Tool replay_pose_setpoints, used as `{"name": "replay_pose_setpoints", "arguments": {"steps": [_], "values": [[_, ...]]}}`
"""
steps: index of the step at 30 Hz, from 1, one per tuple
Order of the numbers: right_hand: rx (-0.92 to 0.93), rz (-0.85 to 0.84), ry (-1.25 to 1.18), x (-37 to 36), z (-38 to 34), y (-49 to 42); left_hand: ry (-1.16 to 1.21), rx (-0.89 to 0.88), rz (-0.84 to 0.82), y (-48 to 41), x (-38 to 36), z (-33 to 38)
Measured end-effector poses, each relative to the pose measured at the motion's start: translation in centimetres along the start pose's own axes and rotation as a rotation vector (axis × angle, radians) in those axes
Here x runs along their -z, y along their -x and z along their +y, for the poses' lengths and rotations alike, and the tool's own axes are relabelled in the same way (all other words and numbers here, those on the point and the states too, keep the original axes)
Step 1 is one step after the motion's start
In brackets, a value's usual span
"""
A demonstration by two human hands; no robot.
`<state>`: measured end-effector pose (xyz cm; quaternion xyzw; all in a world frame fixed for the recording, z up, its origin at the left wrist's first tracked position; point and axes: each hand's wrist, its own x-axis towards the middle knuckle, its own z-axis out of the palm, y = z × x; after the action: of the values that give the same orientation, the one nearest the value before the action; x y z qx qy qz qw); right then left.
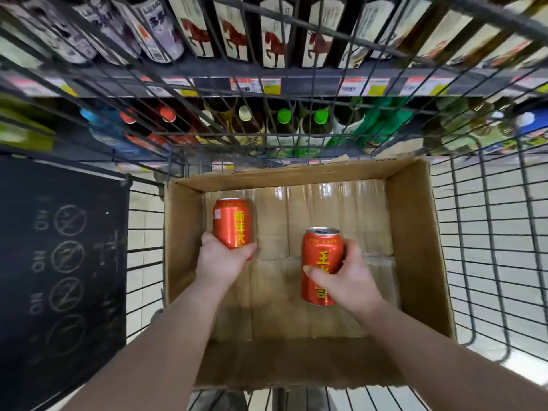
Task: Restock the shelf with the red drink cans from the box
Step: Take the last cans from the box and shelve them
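An open cardboard box [415, 232] sits inside a wire shopping cart, its bottom bare apart from the two cans I hold. My left hand [221, 258] grips the lower end of a red drink can [232, 221] with yellow characters, held over the box's left side. My right hand [348, 280] wraps around a second red drink can [320, 262], whose silver top faces up and away, over the middle of the box. Both arms reach in from the bottom of the view.
The cart's wire walls [489, 247] surround the box on all sides. Beyond the front grid stand shelves: labelled bottles on the upper shelf [237, 37], price tags along its edge [255, 86], coloured-cap bottles [284, 120] below. A black panel with round signs [65, 253] hangs at left.
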<state>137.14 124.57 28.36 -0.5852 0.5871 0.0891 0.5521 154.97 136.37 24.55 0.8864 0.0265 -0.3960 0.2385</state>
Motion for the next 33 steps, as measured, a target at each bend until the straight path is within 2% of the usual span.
{"name": "replay_pose_setpoints", "arguments": {"steps": [7,17,25,33], "values": [[-0.014,-0.013,-0.052,1.0,-2.4,1.8,0.020,-0.112,-0.001,3.2,2.4,0.1],[0.159,0.043,-0.014,3.2,-10.4,7.8,0.152,-0.207,0.108,11.4,9.3,4.6],[0.399,0.063,-0.033,4.9,-17.4,14.9,0.337,-0.250,0.183,20.2,16.8,7.7],[0.712,-0.064,0.026,3.0,-27.0,25.1,0.614,-0.347,0.354,29.5,25.6,7.5]]}}
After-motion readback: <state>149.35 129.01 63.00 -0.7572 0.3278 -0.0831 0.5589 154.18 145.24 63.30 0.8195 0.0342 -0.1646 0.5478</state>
